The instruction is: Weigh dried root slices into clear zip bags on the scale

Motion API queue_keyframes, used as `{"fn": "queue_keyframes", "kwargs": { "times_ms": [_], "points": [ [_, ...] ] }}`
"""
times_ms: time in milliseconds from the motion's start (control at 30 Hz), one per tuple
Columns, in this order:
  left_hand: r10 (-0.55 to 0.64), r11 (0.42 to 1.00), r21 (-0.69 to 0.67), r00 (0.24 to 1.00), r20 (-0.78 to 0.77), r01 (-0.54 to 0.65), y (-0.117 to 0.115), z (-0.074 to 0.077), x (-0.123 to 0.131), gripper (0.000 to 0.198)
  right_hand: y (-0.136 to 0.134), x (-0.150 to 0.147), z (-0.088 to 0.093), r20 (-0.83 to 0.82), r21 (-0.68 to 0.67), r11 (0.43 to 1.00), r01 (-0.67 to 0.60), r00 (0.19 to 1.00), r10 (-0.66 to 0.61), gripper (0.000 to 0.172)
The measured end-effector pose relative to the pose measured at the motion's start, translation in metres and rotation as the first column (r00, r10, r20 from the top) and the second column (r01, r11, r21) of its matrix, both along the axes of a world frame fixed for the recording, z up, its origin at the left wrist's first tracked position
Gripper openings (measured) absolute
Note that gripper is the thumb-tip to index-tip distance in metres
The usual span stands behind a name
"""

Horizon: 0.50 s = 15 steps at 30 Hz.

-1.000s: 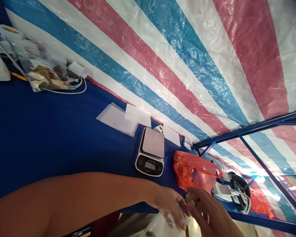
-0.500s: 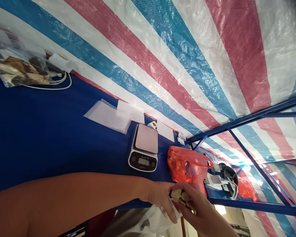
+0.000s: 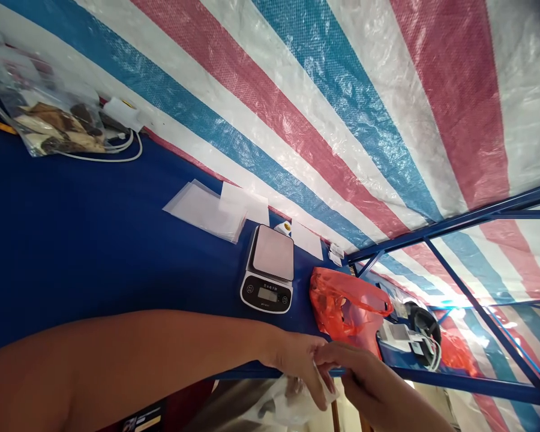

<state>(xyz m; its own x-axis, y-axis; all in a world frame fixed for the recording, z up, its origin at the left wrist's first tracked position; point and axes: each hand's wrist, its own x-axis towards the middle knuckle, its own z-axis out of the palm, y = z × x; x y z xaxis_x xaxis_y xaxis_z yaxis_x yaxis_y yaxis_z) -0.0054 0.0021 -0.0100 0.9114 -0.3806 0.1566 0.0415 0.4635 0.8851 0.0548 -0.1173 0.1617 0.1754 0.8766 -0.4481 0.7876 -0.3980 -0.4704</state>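
Below the table's front edge, a clear plastic bag (image 3: 276,405) hangs from my left hand (image 3: 300,359), whose thumb and fingers are closed on its mouth. My right hand (image 3: 360,371) comes in from the right with curled fingers at the bag's opening, touching the left fingers. Whatever those right fingertips hold is hidden by the hands and the bag. Dark bits show dimly through the bag's plastic. Just beyond the hands stand a red plastic bag (image 3: 335,312) and a white digital kitchen scale (image 3: 273,255), its platform bare.
Flat clear bags (image 3: 202,210) and white paper sheets (image 3: 306,239) lie behind the scale on the blue table (image 3: 94,240). Far left is a bag of dried pieces (image 3: 63,126) beside a white cable. A blue frame (image 3: 396,240) and striped sheeting (image 3: 270,114) bound the table.
Pale dried slices seen in my right hand earlier are now out of sight. That hand has turned downward over the bag's mouth. The whole view has shifted slightly.
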Motion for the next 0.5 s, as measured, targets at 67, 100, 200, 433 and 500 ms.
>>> {"fn": "queue_keyframes", "kwargs": {
  "times_ms": [67, 100, 200, 433, 500],
  "points": [
    [-0.047, 0.999, 0.014, 0.997, -0.058, 0.048, 0.002, 0.006, -0.001, 0.073, 0.003, 0.002, -0.005, -0.041, 0.023, 0.999, 0.047, 0.998, -0.046, 0.033],
    [-0.063, 0.998, 0.022, 0.992, -0.112, 0.066, 0.003, 0.010, -0.002, 0.074, 0.005, 0.002, -0.008, -0.064, 0.023, 0.997, 0.072, 0.995, -0.071, 0.030],
    [-0.051, 0.998, 0.014, 0.984, -0.172, 0.054, 0.007, 0.019, -0.008, 0.071, 0.011, 0.002, -0.016, -0.108, -0.005, 0.991, 0.130, 0.986, -0.130, 0.021],
    [-0.010, 0.999, -0.045, 0.985, -0.175, 0.002, 0.008, 0.016, -0.011, 0.069, 0.020, 0.000, -0.022, -0.042, 0.001, 0.996, 0.091, 0.995, -0.091, 0.019],
    [-0.009, 0.997, -0.071, 0.988, -0.152, -0.002, 0.008, 0.013, -0.009, 0.075, 0.019, 0.000, -0.023, -0.045, 0.005, 0.996, 0.093, 0.995, -0.092, 0.019]
  ]
}}
